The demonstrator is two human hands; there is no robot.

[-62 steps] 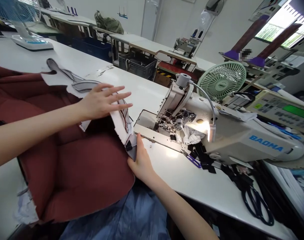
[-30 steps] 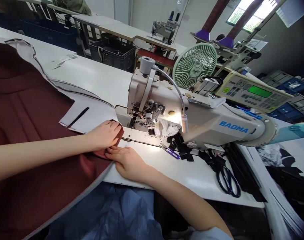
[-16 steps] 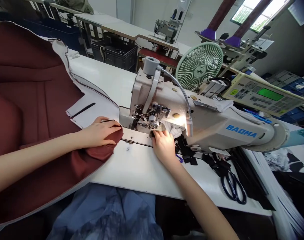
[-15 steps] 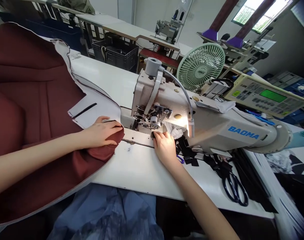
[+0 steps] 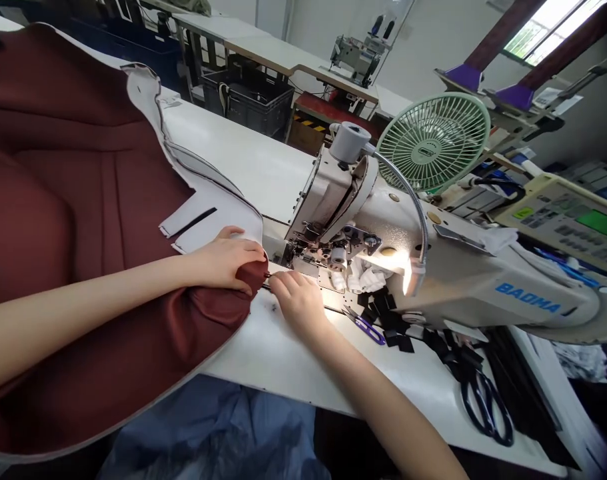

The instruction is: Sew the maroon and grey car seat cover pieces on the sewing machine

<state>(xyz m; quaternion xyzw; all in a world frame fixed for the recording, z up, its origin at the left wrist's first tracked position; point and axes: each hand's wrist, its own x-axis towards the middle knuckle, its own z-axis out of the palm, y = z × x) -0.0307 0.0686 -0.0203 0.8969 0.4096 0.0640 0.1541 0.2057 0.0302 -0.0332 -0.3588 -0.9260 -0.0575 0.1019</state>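
A large maroon seat cover [image 5: 93, 220] with white backing [image 5: 218, 217] spreads over the left of the table. My left hand [image 5: 223, 260] is closed on its right end, fingers over the top and thumb lower down. Right beside that end, my right hand [image 5: 300, 303] pinches a small black piece [image 5: 267, 275] against the cover's edge. Most of that piece is hidden by the fingers. Just behind my right hand stands the sewing machine [image 5: 328, 200], its needle area lit by a lamp [image 5: 413, 277].
Purple-handled snips [image 5: 368, 329] and several black fabric pieces [image 5: 383, 307] lie right of my right hand. Large dark scissors [image 5: 486, 407] rest near the table's front edge. White crumpled material [image 5: 368, 275] sits by the machine. A green fan [image 5: 428, 150] stands behind it.
My right hand has moved left from beside the machine's needle area to the cover's edge, bringing the small black piece. My left hand still grips the cover. The camera view has shifted.
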